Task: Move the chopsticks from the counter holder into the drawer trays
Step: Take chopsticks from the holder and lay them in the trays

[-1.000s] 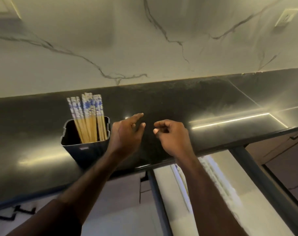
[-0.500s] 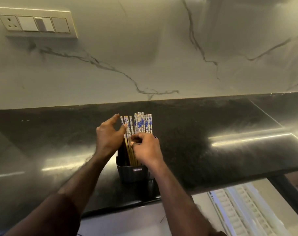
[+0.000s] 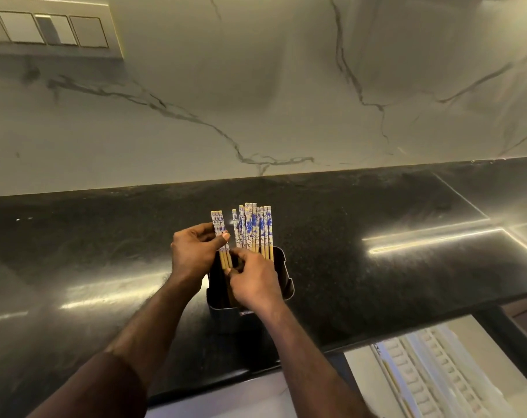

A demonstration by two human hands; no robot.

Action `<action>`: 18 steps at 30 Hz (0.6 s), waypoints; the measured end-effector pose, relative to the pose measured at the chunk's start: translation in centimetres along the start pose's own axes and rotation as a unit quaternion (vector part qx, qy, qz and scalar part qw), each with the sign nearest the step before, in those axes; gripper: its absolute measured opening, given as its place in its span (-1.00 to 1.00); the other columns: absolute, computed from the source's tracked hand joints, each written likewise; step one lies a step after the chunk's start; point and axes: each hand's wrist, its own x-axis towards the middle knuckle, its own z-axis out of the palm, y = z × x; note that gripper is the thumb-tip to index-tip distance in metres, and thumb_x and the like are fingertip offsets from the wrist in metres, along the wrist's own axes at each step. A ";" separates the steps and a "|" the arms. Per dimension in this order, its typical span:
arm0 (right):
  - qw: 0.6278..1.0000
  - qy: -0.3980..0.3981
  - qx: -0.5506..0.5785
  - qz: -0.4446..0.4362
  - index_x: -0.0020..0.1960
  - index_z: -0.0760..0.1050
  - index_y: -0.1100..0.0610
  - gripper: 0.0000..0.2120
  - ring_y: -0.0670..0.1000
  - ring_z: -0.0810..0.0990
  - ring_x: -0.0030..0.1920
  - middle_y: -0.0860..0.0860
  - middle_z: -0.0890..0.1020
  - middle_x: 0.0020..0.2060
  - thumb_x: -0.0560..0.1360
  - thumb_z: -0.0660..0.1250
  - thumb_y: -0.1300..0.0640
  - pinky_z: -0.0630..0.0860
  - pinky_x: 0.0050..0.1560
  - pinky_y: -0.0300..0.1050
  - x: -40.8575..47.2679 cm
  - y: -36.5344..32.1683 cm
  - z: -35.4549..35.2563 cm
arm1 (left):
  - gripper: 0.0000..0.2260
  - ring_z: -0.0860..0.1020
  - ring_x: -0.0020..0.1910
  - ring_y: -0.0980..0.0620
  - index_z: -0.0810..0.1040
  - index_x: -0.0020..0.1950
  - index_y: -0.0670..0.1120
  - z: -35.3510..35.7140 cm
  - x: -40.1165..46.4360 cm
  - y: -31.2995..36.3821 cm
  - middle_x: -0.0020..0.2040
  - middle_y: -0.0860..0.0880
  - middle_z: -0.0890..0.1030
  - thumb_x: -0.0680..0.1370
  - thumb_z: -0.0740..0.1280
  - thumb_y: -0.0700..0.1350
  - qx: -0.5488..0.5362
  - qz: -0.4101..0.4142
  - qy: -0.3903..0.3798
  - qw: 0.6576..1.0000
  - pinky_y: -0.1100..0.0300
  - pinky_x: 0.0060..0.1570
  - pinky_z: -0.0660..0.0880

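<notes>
Compared with half a second back, the left hand has pulled a pair of chopsticks off to the left of the bunch, so there's a clear gap now between those two and the rest. Its thumb and fingers pinch the pair around the blue-patterned part, a little left of frame centre.

The right hand sits just below and to the right, over the mouth of the black holder. Its fingers are curled in at the bamboo shafts, and it looks like it's pinching the lower end of that same pair, though the fingertips mostly hide the contact, so it's hard to be sure.

The remaining chopsticks stand upright in the holder, tops fanned out a bit. The holder's inside is too dark to read, and both hands cover most of its front rim. It stands on the black counter, near the front edge.

At lower right, the open drawer is cut off by the frame and washed out; pale ribbed trays show, nothing clearer. At upper left a switch plate on the marble wall is partly cropped.
</notes>
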 end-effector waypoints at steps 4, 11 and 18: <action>1.000 0.004 0.015 -0.018 0.38 0.42 -0.07 -0.58 -0.09 0.56 0.12 -0.03 0.61 0.18 0.55 0.34 0.14 0.45 0.12 -0.17 -0.3 -0.5 -1.1 | -0.80 0.71 -0.12 0.03 0.67 -0.07 0.01 -0.6 -0.3 1.7 -0.14 0.00 0.74 0.43 0.46 -0.28 -0.049 0.017 -0.030 0.998 0.17 -0.17 0.64; 0.992 0.045 0.088 -0.074 0.32 0.49 -0.03 -0.67 -0.15 0.61 0.08 -0.06 0.64 0.16 0.56 0.32 0.10 0.57 0.17 -0.08 -2.7 -1.1 -5.2 | -0.75 0.70 -0.07 0.02 0.66 0.00 -0.03 0.5 -2.3 11.5 -0.07 -0.01 0.74 0.36 0.47 -0.25 -0.102 0.127 -0.138 0.977 0.27 -0.15 0.61; 0.967 0.041 0.237 -0.088 0.06 0.62 -0.05 -0.82 -0.01 0.70 -0.04 -0.02 0.72 -0.08 0.55 0.34 0.18 0.63 0.07 0.08 -6.9 2.7 -12.6 | -0.72 0.71 -0.09 -0.06 0.68 -0.03 -0.10 7.0 -5.6 16.8 -0.10 -0.10 0.74 0.27 0.49 -0.21 -0.171 0.102 -0.206 0.958 0.16 -0.15 0.64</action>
